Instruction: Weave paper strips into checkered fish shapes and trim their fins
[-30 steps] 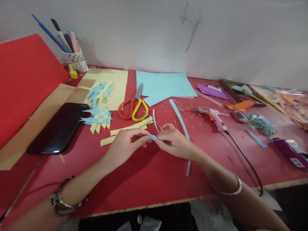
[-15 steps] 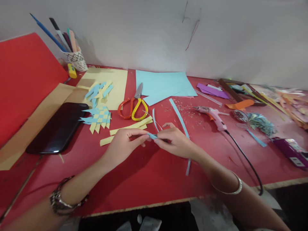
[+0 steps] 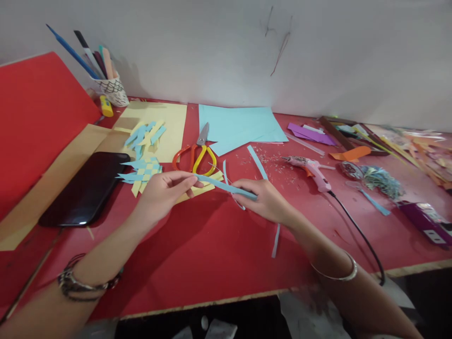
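A blue paper strip (image 3: 224,186) stretches between my two hands above the red table. My left hand (image 3: 167,190) pinches its left end between thumb and fingers. The right end lies in the closed fingers of my right hand (image 3: 263,200). Beyond the strip rest scissors (image 3: 203,153) with red and yellow handles, and yellow paper strips (image 3: 197,192) lie partly behind my left hand. Another blue strip (image 3: 257,161) passes under my right hand. A woven blue and yellow paper piece (image 3: 143,174) sits left of my left hand.
At the left lie a black phone (image 3: 86,188) and a pen cup (image 3: 115,92). Blue sheets (image 3: 240,122) lie at the back. On the right are a pink glue gun (image 3: 312,172) with a trailing cord, a purple box (image 3: 425,223) and paper scraps (image 3: 434,150).
My hands have moved apart, the left one leftward and the right one slightly rightward. More of the blue strip now shows, drawn out between them.
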A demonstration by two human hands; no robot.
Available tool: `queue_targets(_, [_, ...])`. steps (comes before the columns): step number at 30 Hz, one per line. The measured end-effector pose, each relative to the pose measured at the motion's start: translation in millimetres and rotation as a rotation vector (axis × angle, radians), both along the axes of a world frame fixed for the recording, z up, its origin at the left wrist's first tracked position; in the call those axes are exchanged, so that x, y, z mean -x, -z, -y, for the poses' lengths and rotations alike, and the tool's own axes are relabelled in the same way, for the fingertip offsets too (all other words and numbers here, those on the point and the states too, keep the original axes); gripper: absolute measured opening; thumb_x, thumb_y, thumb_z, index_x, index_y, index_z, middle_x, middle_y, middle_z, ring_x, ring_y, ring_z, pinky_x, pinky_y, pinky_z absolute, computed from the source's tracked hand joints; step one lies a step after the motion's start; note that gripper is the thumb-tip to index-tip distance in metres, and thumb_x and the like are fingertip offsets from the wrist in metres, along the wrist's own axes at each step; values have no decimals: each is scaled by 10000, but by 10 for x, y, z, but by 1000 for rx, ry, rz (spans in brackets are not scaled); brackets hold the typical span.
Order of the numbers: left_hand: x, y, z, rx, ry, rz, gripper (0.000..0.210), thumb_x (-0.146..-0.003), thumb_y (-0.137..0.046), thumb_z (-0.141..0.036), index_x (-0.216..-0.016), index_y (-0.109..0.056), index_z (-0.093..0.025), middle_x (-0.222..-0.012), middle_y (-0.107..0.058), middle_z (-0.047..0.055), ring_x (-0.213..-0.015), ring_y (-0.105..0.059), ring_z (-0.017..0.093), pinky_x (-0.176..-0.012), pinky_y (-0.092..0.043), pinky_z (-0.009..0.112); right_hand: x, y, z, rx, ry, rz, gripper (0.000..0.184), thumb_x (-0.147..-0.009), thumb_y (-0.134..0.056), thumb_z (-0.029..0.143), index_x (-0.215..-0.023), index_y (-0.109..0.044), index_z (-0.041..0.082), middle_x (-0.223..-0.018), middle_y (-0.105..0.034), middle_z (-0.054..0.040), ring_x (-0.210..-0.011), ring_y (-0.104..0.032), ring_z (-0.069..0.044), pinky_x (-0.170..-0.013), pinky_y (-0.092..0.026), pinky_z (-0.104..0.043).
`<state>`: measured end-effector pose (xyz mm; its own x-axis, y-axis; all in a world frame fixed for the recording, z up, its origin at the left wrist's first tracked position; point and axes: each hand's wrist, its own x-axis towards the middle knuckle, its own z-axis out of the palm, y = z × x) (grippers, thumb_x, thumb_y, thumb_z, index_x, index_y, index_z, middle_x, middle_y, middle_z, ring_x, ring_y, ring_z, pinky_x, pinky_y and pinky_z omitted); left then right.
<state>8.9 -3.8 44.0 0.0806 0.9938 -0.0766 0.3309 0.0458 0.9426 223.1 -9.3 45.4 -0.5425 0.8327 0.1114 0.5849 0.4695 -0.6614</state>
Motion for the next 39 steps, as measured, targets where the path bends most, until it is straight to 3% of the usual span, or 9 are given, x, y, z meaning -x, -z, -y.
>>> queue_targets(4, [63, 55, -57, -20, -56, -18, 185, -701, -565, -345, -711, -674, -195, -632, -664, -13, -543, -551, 100, -559, -463, 194, -63, 10, -35, 139, 28, -102, 122, -811, -463, 235, -790, -562, 168, -508, -516, 57, -409, -463, -50, -455, -354, -176])
queue_targets(9, [90, 106, -98, -18, -135, -28, 168, -675, -587, -342, -646, -664, -196, -502, -590, -27, -538, -536, 111, -488, -426, 176, -97, 42, -93, 301, 179, -273, 127, -780, -500, 249, -715, -562, 159, -504, -543, 56, -379, -507, -50, -429, -389, -174])
queue_targets(15, [69, 104, -118, 52, -246, 127, 112, -641, -605, -279, -667, -665, -187, -616, -655, -10, -484, -488, 87, -464, -441, 176, -96, 66, -148, 382, 376, -578, 120, -707, -581, 249, -636, -571, 153, -563, -632, 26, -463, -599, -75, -544, -473, -203])
queue_targets(21, [73, 142, -143, 102, -275, 279, 107, -630, -632, -273, -677, -666, -183, -680, -683, 4, -484, -485, 65, -465, -440, 153, -87, 108, -161, 479, 427, -799, 196, -650, -636, 343, -668, -608, 150, -605, -668, 0, -526, -628, -93, -625, -508, -235])
queue_targets(29, [76, 160, -148, 108, -259, 280, 140, -633, -638, -305, -671, -656, -171, -722, -693, 20, -483, -494, 62, -502, -468, 171, -95, 103, -174, 366, 471, -790, 206, -669, -625, 342, -629, -552, 153, -563, -642, 19, -481, -601, -76, -553, -495, -208])
queue_targets(34, [87, 168, -155, 101, -246, 272, 145, -654, -618, -311, -686, -653, -174, -688, -681, 8, -476, -492, 59, -511, -469, 171, -122, 109, -181, 235, 470, -714, 242, -752, -537, 331, -589, -443, 179, -464, -561, 61, -352, -502, -48, -401, -400, -174])
queue_targets(39, [108, 168, -147, -64, -234, 144, 128, -704, -553, -290, -680, -632, -192, -671, -659, -6, -525, -532, 88, -559, -475, 198, -148, 95, -166, 123, 411, -571, 230, -805, -466, 270, -598, -411, 186, -438, -486, 87, -324, -414, -24, -423, -378, -172])
